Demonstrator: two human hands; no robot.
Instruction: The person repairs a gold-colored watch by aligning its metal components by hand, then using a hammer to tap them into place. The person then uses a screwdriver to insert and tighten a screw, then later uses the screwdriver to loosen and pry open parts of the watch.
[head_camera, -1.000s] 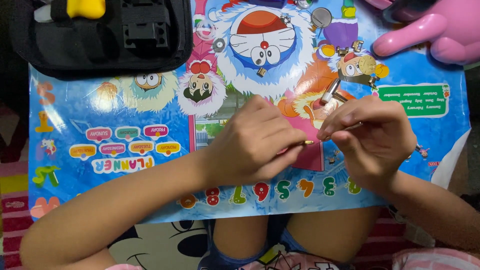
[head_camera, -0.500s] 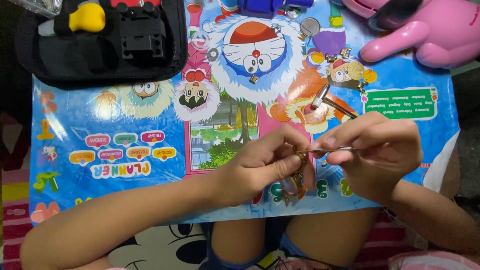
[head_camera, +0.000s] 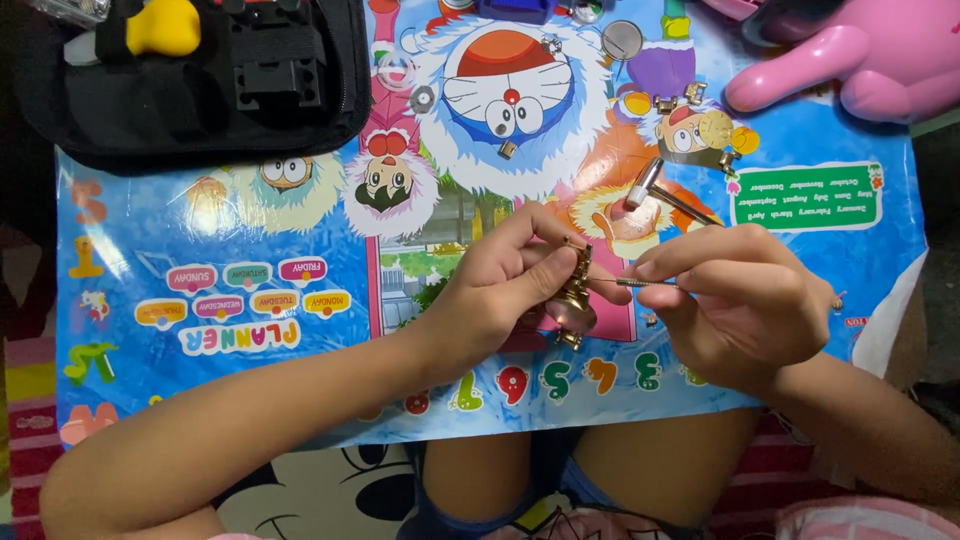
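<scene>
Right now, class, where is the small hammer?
In the head view, the small hammer lies on the cartoon mat, right of centre, just above the right hand.

A small gold-coloured watch (head_camera: 574, 296) is pinched upright between thumb and fingers of the left hand (head_camera: 500, 290), just above the cartoon planner mat (head_camera: 200, 260). A thin metal pin tool (head_camera: 632, 283) is held level by the right hand (head_camera: 745, 305), its tip set against the watch's side. Beyond the watch, a small metal hammer (head_camera: 660, 190) is seen lying on the mat. At the mat's far left corner, a black tool case (head_camera: 200, 90) is laid open; at its far right, a pink plush toy (head_camera: 850, 65) is rested.
</scene>
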